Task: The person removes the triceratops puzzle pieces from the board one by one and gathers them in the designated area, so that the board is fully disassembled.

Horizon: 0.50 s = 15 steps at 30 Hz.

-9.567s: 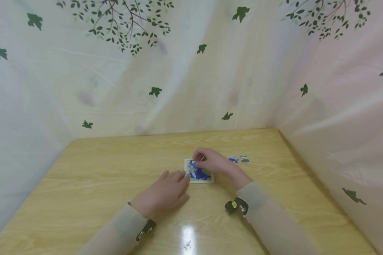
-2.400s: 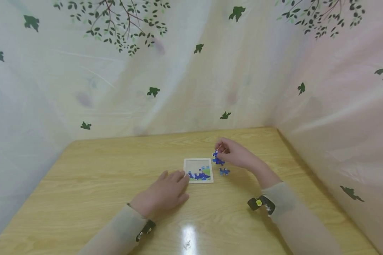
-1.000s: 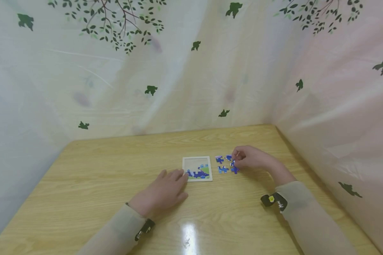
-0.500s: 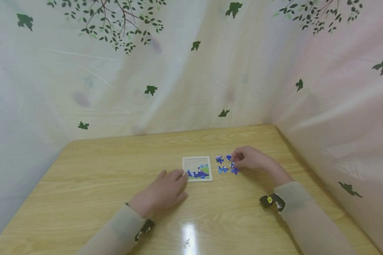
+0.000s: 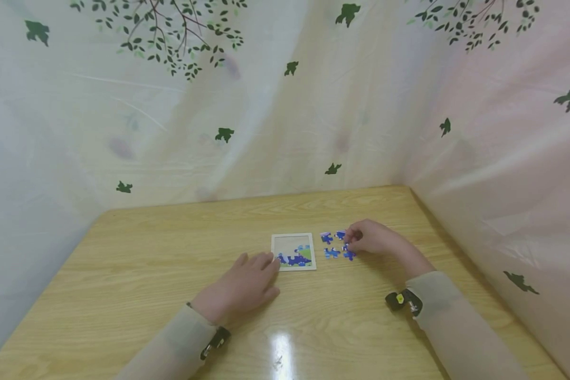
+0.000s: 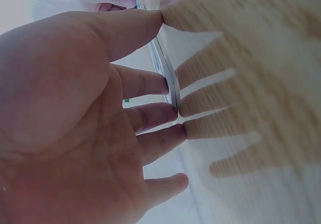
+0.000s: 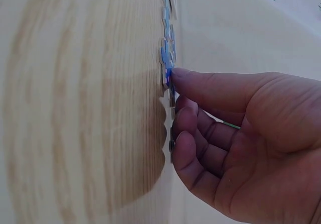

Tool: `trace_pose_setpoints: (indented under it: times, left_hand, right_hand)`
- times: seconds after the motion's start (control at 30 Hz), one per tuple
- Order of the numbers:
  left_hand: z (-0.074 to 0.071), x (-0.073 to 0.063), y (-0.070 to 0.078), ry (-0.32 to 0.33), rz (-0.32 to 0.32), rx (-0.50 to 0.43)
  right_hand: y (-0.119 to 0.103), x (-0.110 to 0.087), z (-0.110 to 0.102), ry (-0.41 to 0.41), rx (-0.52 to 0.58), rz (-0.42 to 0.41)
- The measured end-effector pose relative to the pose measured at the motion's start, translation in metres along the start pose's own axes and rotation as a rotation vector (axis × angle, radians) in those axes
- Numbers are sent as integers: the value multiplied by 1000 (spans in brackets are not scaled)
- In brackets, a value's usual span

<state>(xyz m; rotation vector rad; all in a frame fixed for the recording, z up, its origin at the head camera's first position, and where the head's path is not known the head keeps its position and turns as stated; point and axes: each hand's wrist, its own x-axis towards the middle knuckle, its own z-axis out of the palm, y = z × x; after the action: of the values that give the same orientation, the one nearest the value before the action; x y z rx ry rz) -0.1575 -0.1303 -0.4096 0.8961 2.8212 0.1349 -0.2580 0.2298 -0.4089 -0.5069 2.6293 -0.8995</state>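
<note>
Fingers spread, my left hand (image 5: 242,287) lies on the table with its fingertips at the lower left corner of a small white-framed jigsaw puzzle (image 5: 293,268). Fitted purple, blue and green pieces (image 5: 298,259) cover the bottom and right part of the puzzle's board; its upper left is bare grey. To the right of it, my right hand (image 5: 372,240) bends its fingers and holds the edge of a blue puzzle piece (image 5: 349,254) low at the table. In the right wrist view the thumb (image 7: 181,73) touches this puzzle piece (image 7: 167,66). The curled fingers hide part of it.
Several loose pieces lie between the frame and my right hand, among them a purple-blue piece (image 5: 326,238) and a light blue piece (image 5: 332,253). The wooden table (image 5: 171,237) meets a pale leaf-printed curtain (image 5: 266,158) at the back and right.
From over the frame, my right hand has moved right, and loose pieces now lie spread beside the frame. The board shows fewer pieces than at first. The left hand stays put.
</note>
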Motion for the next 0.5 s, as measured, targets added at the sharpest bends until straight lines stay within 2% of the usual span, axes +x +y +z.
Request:
trace_pose_setpoints:
  times: [0.5]
  left_hand:
    - [0, 0, 0, 4, -1, 0]
  right_hand:
    - [0, 0, 1, 7, 10, 4]
